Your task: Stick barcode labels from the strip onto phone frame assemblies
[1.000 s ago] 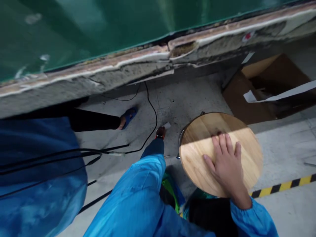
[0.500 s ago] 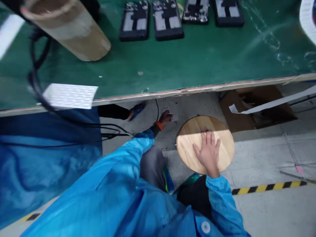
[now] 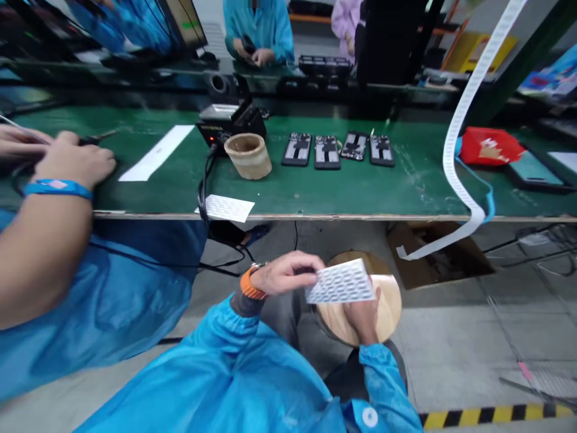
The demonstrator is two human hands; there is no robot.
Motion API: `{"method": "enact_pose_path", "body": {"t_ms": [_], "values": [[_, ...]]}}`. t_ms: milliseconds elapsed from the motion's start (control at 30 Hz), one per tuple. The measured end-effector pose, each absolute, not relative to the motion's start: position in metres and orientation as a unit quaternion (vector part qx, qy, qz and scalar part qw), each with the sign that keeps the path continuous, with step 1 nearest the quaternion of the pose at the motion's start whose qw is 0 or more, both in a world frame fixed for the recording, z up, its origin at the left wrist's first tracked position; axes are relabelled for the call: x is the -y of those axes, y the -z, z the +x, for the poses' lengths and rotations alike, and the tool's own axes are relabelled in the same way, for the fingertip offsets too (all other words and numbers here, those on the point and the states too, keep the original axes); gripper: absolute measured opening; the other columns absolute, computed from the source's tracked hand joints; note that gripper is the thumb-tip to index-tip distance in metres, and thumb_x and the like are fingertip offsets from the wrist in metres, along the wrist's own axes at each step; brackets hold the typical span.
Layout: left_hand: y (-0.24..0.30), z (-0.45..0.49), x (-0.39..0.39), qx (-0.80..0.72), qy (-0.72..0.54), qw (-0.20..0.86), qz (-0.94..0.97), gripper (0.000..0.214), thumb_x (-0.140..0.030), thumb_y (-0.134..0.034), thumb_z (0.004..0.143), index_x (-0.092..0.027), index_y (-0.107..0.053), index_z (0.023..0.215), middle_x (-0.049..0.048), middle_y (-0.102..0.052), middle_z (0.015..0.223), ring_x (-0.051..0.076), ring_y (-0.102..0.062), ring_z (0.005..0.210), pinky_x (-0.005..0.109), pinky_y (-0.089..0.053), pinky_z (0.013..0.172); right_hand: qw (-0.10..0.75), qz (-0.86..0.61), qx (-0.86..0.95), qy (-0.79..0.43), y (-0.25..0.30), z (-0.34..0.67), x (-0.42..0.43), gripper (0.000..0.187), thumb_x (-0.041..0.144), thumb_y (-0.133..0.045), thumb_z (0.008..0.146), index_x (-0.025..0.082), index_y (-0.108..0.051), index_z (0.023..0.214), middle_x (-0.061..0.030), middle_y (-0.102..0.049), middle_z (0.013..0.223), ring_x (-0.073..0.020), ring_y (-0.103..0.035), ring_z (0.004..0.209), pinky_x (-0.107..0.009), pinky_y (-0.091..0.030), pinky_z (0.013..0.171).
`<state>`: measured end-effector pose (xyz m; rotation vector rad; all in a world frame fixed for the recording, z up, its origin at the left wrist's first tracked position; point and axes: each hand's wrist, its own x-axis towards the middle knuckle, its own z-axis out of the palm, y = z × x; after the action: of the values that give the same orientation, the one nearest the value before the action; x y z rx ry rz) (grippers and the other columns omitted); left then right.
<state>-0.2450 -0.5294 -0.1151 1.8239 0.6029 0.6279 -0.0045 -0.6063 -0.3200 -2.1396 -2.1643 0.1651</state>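
Observation:
A white sheet with rows of small printed marks, like a label sheet, is pinched between the thumb and fingers of my left hand, above the seat of a round wooden stool. An orange band circles my left wrist. Behind and below the sheet, my right hand is over the stool seat. One of its fingers shows stretched out past the sheet's right edge; the others are mostly hidden. It appears open, though I cannot tell whether it touches the sheet.
On the green bench are several opened phones, a cardboard tube, another printed sheet and a red packet. A paper strip hangs over the edge, near a carton. A co-worker's arm is at left.
My left hand has come up from near the floor with the printed sheet, bringing it over the stool. The view has tilted up to show more bench. My right hand stays over the stool.

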Motion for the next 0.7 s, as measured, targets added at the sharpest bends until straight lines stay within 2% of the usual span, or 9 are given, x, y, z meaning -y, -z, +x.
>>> {"method": "enact_pose_path", "body": {"t_ms": [100,200,300,400,500,567,600,633,700], "values": [[0.058,-0.217,0.488,-0.314,-0.348,0.259,0.845,0.030,-0.029,-0.048,0.096,-0.015,-0.065,0.115,0.0089,-0.070,0.106,0.017,-0.064,0.093,0.027,-0.049,0.084,0.059,-0.705,0.704,-0.063,0.317,-0.003,0.608,0.063,0.047,-0.041,0.095,0.010,-0.044,0.147,-0.0199,-0.036,0.156,-0.0364,-0.023,0.147,-0.060,-0.009,0.116],[0.045,-0.192,0.429,-0.476,-0.263,0.072,0.836,0.034,-0.019,-0.045,0.093,-0.017,-0.062,0.122,0.0057,-0.068,0.101,0.017,-0.062,0.090,0.030,-0.048,0.087,0.067,-0.703,0.704,-0.079,0.322,0.000,0.610,0.062,0.045,-0.041,0.094,0.012,-0.046,0.146,-0.0165,-0.035,0.157,-0.0347,-0.022,0.148,-0.057,-0.007,0.118],[0.060,-0.184,0.395,-0.528,-0.242,0.014,0.814,0.041,-0.018,-0.044,0.092,-0.013,-0.057,0.130,0.0124,-0.063,0.109,0.023,-0.058,0.101,0.038,-0.045,0.094,0.070,-0.703,0.702,-0.091,0.328,0.001,0.612,0.061,0.044,-0.042,0.093,0.013,-0.046,0.146,-0.0150,-0.035,0.158,-0.0336,-0.021,0.149,-0.055,-0.003,0.119],[0.074,-0.186,0.396,-0.531,-0.222,-0.026,0.817,0.052,-0.034,-0.044,0.096,-0.009,-0.047,0.142,0.0172,-0.055,0.119,0.029,-0.050,0.110,0.044,-0.042,0.097,0.051,-0.714,0.687,-0.124,0.308,-0.004,0.606,0.062,0.041,-0.043,0.093,0.011,-0.043,0.148,-0.0160,-0.031,0.159,-0.0331,-0.018,0.150,-0.055,0.001,0.120],[0.068,-0.185,0.405,-0.542,-0.177,-0.008,0.822,0.063,-0.050,-0.046,0.094,-0.012,-0.046,0.143,0.0195,-0.048,0.134,0.034,-0.044,0.118,0.047,-0.040,0.095,-0.026,-0.707,0.650,-0.278,0.231,-0.012,0.584,0.068,0.035,-0.050,0.089,0.007,-0.038,0.150,-0.0214,-0.022,0.161,-0.0361,-0.013,0.151,-0.060,-0.001,0.118],[0.055,-0.182,0.405,-0.558,-0.152,0.040,0.815,0.067,-0.052,-0.049,0.092,-0.013,-0.041,0.147,0.0194,-0.042,0.143,0.036,-0.039,0.125,0.050,-0.036,0.100,-0.086,-0.646,0.612,-0.449,0.146,-0.016,0.557,0.072,0.033,-0.059,0.084,0.004,-0.041,0.147,-0.0273,-0.026,0.158,-0.0414,-0.021,0.148,-0.065,-0.013,0.115],[0.047,-0.180,0.403,-0.566,-0.136,0.073,0.810,0.070,-0.051,-0.050,0.091,-0.012,-0.039,0.148,0.0198,-0.040,0.146,0.037,-0.037,0.128,0.051,-0.033,0.103,-0.097,-0.610,0.599,-0.510,0.096,-0.015,0.540,0.067,0.036,-0.063,0.081,0.005,-0.052,0.139,-0.0285,-0.041,0.150,-0.0429,-0.037,0.140,-0.065,-0.026,0.110],[0.037,-0.180,0.401,-0.565,-0.117,0.092,0.812,0.071,-0.050,-0.051,0.090,-0.011,-0.039,0.148,0.0202,-0.041,0.147,0.037,-0.037,0.129,0.051,-0.033,0.103,-0.097,-0.585,0.591,-0.547,0.044,-0.009,0.523,0.056,0.040,-0.064,0.081,0.008,-0.063,0.127,-0.0256,-0.058,0.135,-0.0401,-0.055,0.126,-0.059,-0.039,0.103],[0.018,-0.181,0.398,-0.553,-0.084,0.124,0.820,0.067,-0.046,-0.050,0.091,-0.010,-0.041,0.147,0.0198,-0.043,0.146,0.035,-0.039,0.131,0.048,-0.033,0.105,-0.064,-0.541,0.584,-0.601,-0.061,0.017,0.488,0.042,0.046,-0.063,0.083,0.017,-0.071,0.112,-0.0131,-0.073,0.111,-0.0299,-0.068,0.107,-0.046,-0.050,0.094]]}}
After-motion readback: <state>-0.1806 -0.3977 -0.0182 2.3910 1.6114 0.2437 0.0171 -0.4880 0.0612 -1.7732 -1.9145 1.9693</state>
